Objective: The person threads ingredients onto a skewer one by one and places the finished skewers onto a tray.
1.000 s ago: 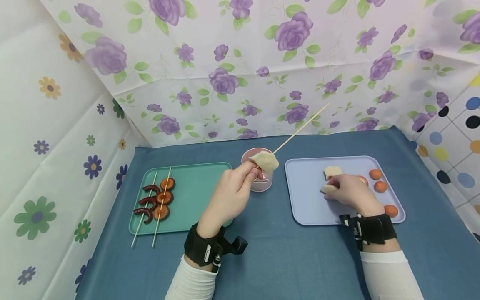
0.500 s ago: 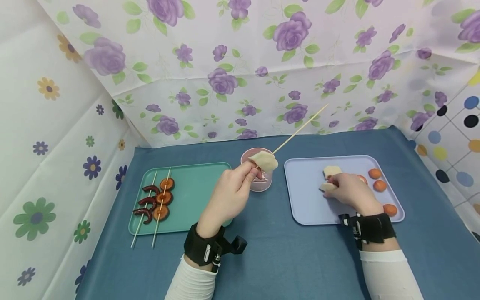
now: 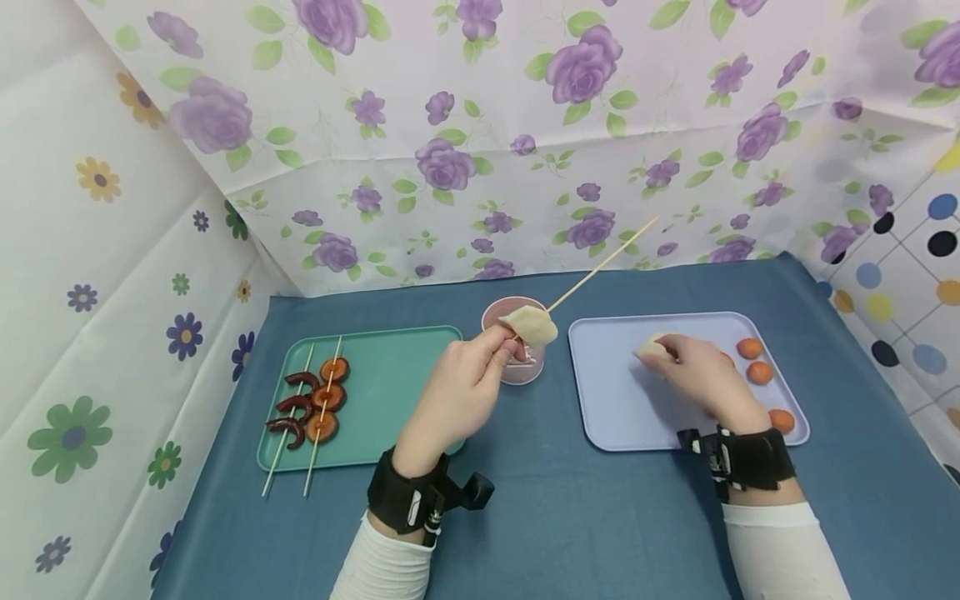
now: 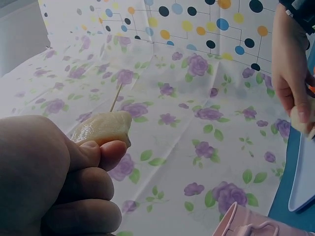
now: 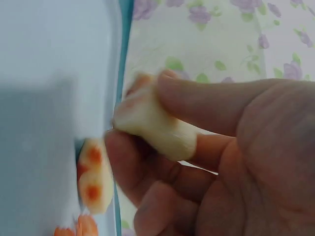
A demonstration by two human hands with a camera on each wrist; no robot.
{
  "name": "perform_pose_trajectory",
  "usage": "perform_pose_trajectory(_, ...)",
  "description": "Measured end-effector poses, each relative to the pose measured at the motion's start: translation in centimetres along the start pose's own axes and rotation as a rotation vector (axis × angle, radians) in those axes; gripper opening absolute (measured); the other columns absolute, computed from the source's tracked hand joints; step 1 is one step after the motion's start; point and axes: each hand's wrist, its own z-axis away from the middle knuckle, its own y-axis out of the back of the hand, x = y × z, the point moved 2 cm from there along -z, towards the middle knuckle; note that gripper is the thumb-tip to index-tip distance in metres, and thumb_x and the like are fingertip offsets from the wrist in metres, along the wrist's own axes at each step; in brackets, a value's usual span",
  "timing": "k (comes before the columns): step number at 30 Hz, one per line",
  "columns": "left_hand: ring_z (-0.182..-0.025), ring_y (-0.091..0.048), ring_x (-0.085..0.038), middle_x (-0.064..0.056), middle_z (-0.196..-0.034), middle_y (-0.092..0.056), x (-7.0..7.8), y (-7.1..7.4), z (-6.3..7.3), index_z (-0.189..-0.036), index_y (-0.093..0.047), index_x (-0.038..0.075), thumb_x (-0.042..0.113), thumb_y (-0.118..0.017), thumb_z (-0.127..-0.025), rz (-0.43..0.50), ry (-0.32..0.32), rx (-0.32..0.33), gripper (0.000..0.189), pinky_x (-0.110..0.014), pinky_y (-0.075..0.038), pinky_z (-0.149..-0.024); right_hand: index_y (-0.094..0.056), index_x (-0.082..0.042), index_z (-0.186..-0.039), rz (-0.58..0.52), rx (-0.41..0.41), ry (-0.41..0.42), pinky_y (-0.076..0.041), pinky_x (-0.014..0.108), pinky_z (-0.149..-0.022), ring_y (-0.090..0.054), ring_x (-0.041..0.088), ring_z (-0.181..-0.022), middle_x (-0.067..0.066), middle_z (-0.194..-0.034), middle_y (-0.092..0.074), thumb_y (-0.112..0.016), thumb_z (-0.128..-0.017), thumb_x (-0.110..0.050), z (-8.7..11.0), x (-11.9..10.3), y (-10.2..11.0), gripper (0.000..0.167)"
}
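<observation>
In the head view my left hand [image 3: 465, 375] pinches a thin wooden skewer [image 3: 602, 265] together with a pale, flat, dough-like slice [image 3: 531, 326]. The skewer's bare length slants up to the right from that slice; whether it pierces it is hard to see. Over the lavender tray [image 3: 611, 408], my right hand [image 3: 703, 375] holds another pale piece [image 3: 651, 347] between thumb and fingers. Seen from the right wrist, this second piece [image 5: 155, 123] looks thick and curved, slightly blurred. A pale piece with orange-red spots [image 5: 96, 179] lies on the tray below.
Several orange rounded pieces [image 3: 760, 372] lie along the lavender tray's right side. Behind my left hand stands a pink cup [image 3: 517, 372]. On the left, a green tray [image 3: 390, 392] bears one skewer of dark curved pieces [image 3: 296, 402] and one of brown round slices [image 3: 327, 396].
My right hand has lifted the pale piece slightly up and away from the lavender tray. The left hand stays nearly still, its skewer tip dipping a little.
</observation>
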Motion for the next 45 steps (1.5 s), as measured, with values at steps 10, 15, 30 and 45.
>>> perform_pose_trajectory(10, -0.063, -0.047, -0.01, 0.007, -0.073, -0.052, 0.0, -0.3, 0.1, -0.103, -0.068, 0.014, 0.015, -0.056, -0.113, -0.093, -0.022, -0.112, 0.016, -0.03, -0.04, -0.06, -0.05, -0.003, -0.147, -0.465, 0.197, 0.035, -0.051, 0.026, -0.073, -0.063, 0.026, -0.092, 0.015, -0.111, -0.063, -0.039, -0.115, -0.053, 0.9, -2.5, 1.6, 0.061)
perform_pose_trajectory(15, -0.07, -0.053, -0.01, 0.008, -0.085, -0.061, -0.1, -0.6, 0.4, -0.106, -0.068, 0.018, 0.021, -0.054, -0.114, -0.114, -0.012, -0.214, 0.017, -0.032, -0.046, -0.066, -0.055, -0.008, -0.136, -0.865, 0.317, 0.091, -0.042, 0.024, -0.062, -0.052, 0.018, -0.077, 0.005, -0.094, -0.055, -0.044, -0.115, -0.048, 2.0, -3.2, 2.4, 0.047)
perform_pose_trajectory(30, -0.068, -0.052, -0.009, 0.01, -0.091, -0.066, 0.0, -1.3, 0.4, -0.105, -0.067, 0.021, 0.021, -0.054, -0.114, -0.177, 0.006, -0.291, 0.016, -0.032, -0.044, -0.062, -0.06, -0.005, -0.13, -1.122, 0.428, 0.277, -0.043, 0.023, -0.06, -0.05, 0.018, -0.072, 0.006, -0.09, -0.055, -0.05, -0.115, -0.039, 3.0, -4.1, 3.1, 0.038)
perform_pose_trajectory(45, -0.066, -0.051, -0.009, 0.01, -0.09, -0.065, -0.3, -1.6, 0.4, -0.104, -0.067, 0.02, 0.021, -0.054, -0.115, -0.184, 0.009, -0.287, 0.017, -0.031, -0.043, -0.06, -0.061, -0.008, -0.134, -1.046, 0.467, 0.272, -0.04, 0.024, -0.059, -0.049, 0.019, -0.072, 0.008, -0.093, -0.054, -0.052, -0.114, -0.042, 3.3, -4.6, 3.0, 0.041)
